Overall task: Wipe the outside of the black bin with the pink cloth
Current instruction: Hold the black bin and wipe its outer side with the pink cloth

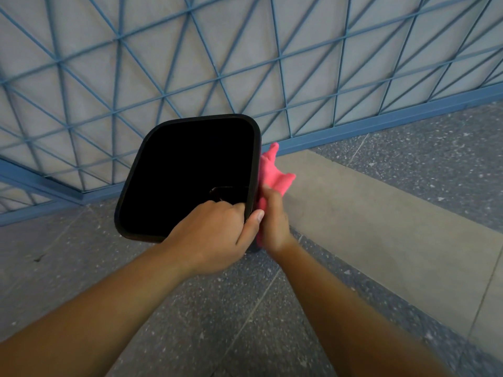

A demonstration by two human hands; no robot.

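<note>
A black square bin [136, 175] with rounded corners stands on the floor, seen from above with its dark inside open to me. My left hand [215, 235] grips its near right rim, fingers curled over the edge into the bin and thumb on the outside. My right hand [273, 224] holds the pink cloth [275, 175] against the bin's outer right wall. The cloth bunches up past my fingers and sticks out to the right. The wall under the cloth is hidden.
A blue metal lattice fence [217, 74] with a blue base rail runs right behind the bin. The floor is dark speckled stone [217, 308], with a lighter grey strip [381, 227] running diagonally on the right.
</note>
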